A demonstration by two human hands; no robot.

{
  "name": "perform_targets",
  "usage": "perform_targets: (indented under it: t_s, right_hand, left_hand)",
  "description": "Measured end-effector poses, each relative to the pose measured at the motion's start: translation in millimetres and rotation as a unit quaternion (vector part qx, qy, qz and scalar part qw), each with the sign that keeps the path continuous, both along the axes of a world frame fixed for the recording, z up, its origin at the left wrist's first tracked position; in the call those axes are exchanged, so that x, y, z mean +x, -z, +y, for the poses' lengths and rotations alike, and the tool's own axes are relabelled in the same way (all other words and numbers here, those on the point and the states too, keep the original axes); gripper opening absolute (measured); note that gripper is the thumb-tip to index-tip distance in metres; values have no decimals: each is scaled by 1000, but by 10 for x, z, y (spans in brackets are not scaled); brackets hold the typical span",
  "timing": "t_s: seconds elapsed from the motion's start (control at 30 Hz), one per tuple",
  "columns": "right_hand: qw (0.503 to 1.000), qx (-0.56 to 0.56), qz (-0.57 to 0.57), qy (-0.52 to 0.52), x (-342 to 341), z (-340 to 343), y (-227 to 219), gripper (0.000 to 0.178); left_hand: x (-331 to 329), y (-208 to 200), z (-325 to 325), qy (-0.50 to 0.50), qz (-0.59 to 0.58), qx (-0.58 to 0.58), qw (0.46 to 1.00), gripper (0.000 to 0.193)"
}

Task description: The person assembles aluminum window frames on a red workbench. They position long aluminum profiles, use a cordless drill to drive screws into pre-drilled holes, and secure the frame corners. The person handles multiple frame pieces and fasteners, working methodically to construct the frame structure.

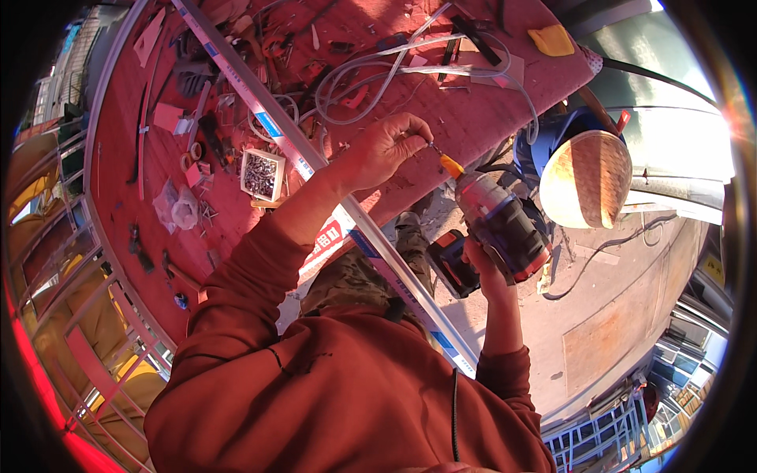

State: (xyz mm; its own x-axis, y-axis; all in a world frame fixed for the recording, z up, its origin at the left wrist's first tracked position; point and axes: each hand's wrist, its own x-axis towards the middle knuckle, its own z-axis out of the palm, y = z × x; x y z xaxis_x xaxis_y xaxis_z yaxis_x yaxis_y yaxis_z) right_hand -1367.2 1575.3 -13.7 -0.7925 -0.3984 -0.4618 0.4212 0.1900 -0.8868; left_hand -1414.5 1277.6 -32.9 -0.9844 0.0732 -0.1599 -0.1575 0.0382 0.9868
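Note:
My right hand (490,274) is wrapped round the handle of a cordless drill (502,213), which has a yellow nose and a black battery. Its bit points up and left toward my left hand (388,150). Thumb and fingers of that hand are pinched together right at the bit's tip; whatever small thing they hold there is too tiny to name. Under my left forearm runs a long silver metal profile (293,140) with blue and white film, slanting from the top left down across my lap.
A red-covered table (378,177) carries a small box of screws (262,175), a coiled clear hose (323,98), a yellow cloth (551,41) and scattered tools and scraps. Right of the table stands a blue bin (569,126) with a round woven hat-like thing (585,180). A black cable (579,272) lies on the floor.

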Motion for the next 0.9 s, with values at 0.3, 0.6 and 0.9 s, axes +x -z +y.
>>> perform_targets:
  t_s: [0.3,0.6,0.9]
  right_hand:
    - [1000,-11,27,-7,49,102,139,39]
    - [997,18,63,-33,85,138,158,44]
    - [990,8,139,-14,53,13,148,27]
  left_hand:
    - [22,-131,-54,62,58,-111,990,13]
    - [84,-116,-94,57,-26,-33,997,14]
    - [96,-318,-131,95,43,-204,973,14]
